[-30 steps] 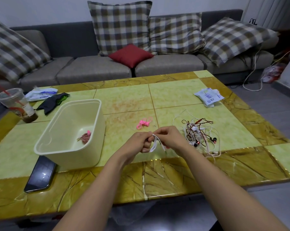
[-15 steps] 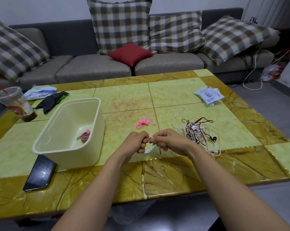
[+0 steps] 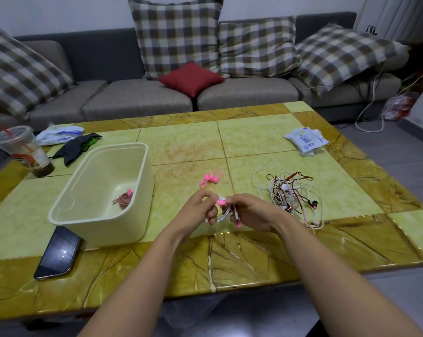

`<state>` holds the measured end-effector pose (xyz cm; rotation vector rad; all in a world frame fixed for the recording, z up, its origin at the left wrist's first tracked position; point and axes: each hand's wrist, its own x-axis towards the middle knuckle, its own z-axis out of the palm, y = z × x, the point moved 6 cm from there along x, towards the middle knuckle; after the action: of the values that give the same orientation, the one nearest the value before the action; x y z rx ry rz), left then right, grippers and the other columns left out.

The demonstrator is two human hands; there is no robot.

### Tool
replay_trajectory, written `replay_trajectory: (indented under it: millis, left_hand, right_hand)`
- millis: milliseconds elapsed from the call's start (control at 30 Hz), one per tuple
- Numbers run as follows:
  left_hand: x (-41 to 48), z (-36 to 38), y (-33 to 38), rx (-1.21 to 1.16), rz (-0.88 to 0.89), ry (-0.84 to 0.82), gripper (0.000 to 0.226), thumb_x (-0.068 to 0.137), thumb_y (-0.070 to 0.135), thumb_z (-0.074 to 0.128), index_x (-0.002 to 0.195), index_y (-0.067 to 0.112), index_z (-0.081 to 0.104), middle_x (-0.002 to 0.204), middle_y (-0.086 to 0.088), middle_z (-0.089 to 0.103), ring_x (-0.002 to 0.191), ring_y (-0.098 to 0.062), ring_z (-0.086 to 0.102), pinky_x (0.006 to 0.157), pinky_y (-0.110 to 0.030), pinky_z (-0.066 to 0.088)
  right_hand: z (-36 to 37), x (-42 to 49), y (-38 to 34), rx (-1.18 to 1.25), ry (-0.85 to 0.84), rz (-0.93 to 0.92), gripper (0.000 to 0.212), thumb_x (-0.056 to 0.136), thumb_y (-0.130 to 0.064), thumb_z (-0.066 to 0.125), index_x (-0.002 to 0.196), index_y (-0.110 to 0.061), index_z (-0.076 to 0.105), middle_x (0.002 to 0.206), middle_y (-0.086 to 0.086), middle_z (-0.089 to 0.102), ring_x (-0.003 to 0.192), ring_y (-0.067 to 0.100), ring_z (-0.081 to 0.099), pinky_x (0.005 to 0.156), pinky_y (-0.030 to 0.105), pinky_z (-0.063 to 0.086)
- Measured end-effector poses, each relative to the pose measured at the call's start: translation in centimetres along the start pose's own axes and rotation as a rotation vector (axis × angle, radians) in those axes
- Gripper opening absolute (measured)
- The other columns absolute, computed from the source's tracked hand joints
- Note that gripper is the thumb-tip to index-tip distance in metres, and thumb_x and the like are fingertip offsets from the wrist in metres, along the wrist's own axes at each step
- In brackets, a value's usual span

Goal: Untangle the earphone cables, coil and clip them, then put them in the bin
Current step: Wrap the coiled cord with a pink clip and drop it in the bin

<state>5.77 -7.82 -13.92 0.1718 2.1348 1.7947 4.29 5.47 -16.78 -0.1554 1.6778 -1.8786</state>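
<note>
Between my two hands, just above the table's near middle, hangs a coiled white earphone cable (image 3: pixel 224 213) with a pink clip (image 3: pixel 221 202) around it. My left hand (image 3: pixel 202 208) pinches the coil from the left, and my right hand (image 3: pixel 250 211) grips it and the clip from the right. To the right lies a tangle of white, brown and beige earphone cables (image 3: pixel 289 194). Loose pink clips (image 3: pixel 211 178) lie behind my hands. The cream bin (image 3: pixel 142 171) stands at the left with one coiled, clipped pinkish-brown earphone (image 3: pixel 125 198) inside.
A black phone (image 3: pixel 58 252) lies in front of the bin near the table's edge. At the far left are a plastic cup with a red straw (image 3: pixel 22 150), a dark cloth (image 3: pixel 75 148) and a white packet (image 3: pixel 59 135). Another white packet (image 3: pixel 305 139) sits at the far right.
The pink clip has come into view at the top of the white coil between my fingers. Both hands stayed close together over the same spot.
</note>
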Motion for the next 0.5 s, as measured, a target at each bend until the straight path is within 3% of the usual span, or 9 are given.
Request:
replay_trajectory:
  millis: [233,367,500]
  left_hand:
    - [-0.2,-0.3,0.0,0.084,0.023,0.008,0.013,0.103,0.018,0.046,0.100,0.007,0.052,0.073,-0.002,0.066,0.062,-0.008,0.062,0.060,-0.024,0.042]
    - [-0.2,-0.1,0.8,0.115,0.109,0.031,0.015,0.102,0.009,0.039,0.114,0.013,0.047,0.073,-0.003,0.055,0.062,-0.009,0.052,0.060,-0.017,0.041]
    - [-0.2,0.4,0.9,0.126,0.177,0.031,0.016,0.093,0.013,0.048,0.106,0.022,0.049,0.077,-0.010,0.048,0.067,-0.011,0.045,0.064,-0.017,0.041]
  right_hand:
    - [0.1,0.3,0.5,-0.022,-0.059,0.001,0.033,0.089,-0.031,0.054,0.102,-0.001,0.062,0.093,0.016,0.057,0.058,0.012,0.038,0.055,0.028,0.030]
    - [-0.1,0.2,0.2,-0.007,0.005,-0.012,0.025,0.096,-0.025,0.051,0.093,-0.004,0.065,0.086,0.010,0.054,0.059,0.012,0.036,0.056,0.028,0.028]
    - [-0.2,0.3,0.0,0.054,0.074,-0.022,0.023,0.099,-0.019,0.049,0.095,-0.004,0.066,0.076,0.001,0.054,0.057,0.012,0.035,0.055,0.026,0.028]
